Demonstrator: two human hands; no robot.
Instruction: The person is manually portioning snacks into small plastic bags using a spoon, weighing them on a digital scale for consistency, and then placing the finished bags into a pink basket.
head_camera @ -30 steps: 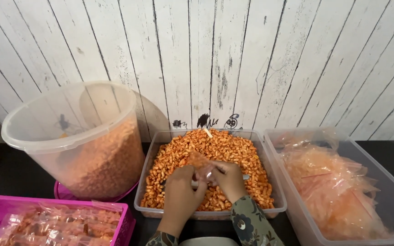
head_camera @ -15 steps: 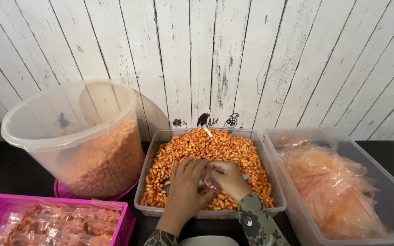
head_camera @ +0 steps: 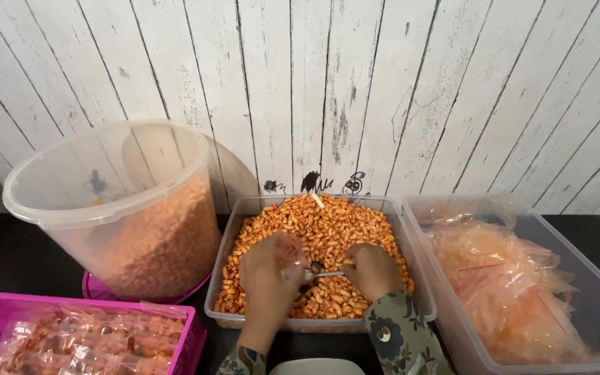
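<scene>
A clear rectangular tub (head_camera: 225,244) in the middle holds orange-red snack pieces (head_camera: 328,222). Both my hands are over it. My left hand (head_camera: 269,272) is curled around a small clear plastic bag (head_camera: 292,251), which its fingers mostly hide. My right hand (head_camera: 373,269) grips the handle of a metal spoon (head_camera: 322,274). The spoon's bowl points left and reaches the mouth of the bag at my left hand. Both sleeves are dark with a flower print.
A large round clear bucket (head_camera: 105,201) of orange snack stands at the left on a pink lid. At the right, a clear tub (head_camera: 585,305) holds several empty plastic bags. A pink basket (head_camera: 78,307) with filled packets sits at the lower left. White plank wall behind.
My hands have come apart. The right one now holds the spoon with its bowl at the bag, while the left has turned and closed around the bag.
</scene>
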